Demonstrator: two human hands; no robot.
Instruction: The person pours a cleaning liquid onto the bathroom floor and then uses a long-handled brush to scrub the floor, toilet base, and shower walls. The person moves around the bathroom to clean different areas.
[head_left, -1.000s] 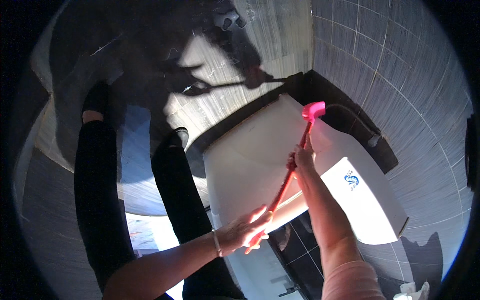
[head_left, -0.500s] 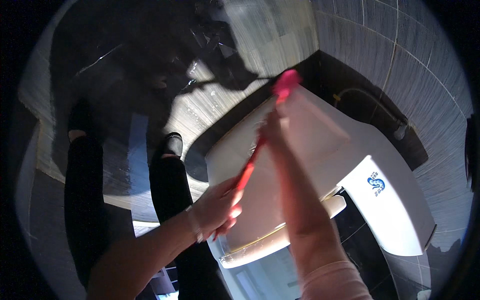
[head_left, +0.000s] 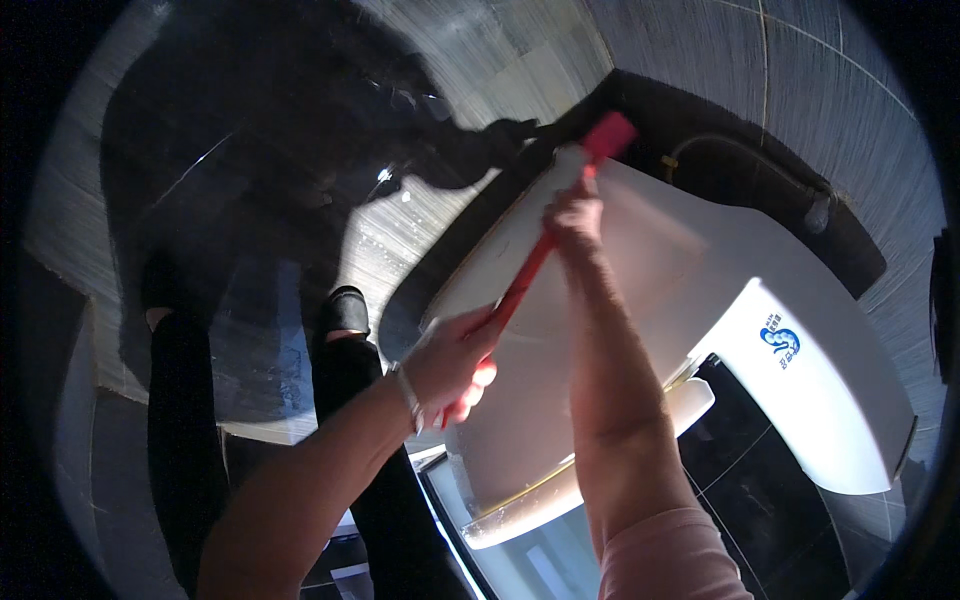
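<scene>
I hold a long red-handled brush [head_left: 527, 275] with both hands, slanting up and away to the right. My left hand [head_left: 455, 365] is closed around the handle near its lower end; a pale band circles that wrist. Higher up, my right hand [head_left: 577, 218] grips the handle just below the pinkish-red brush head [head_left: 608, 135]. The head is blurred and lies at the far edge of the white toilet [head_left: 640, 215], by its dark shadow. Whether its bristles touch the ceramic I cannot tell. My right forearm crosses over the toilet's smooth white side.
A blue emblem marks the toilet's bright right part [head_left: 820, 400]. Behind it, a thin hose [head_left: 740, 145] runs to a wall fitting [head_left: 817, 212]. Grey tiled wall [head_left: 850, 90] closes off the right. The floor [head_left: 385, 235] glistens wet, near my black shoe [head_left: 345, 310].
The brush head has moved up and to the right along the toilet's far edge. My right hand has gone with it, while both hands keep hold of the handle. The view has shifted slightly.
</scene>
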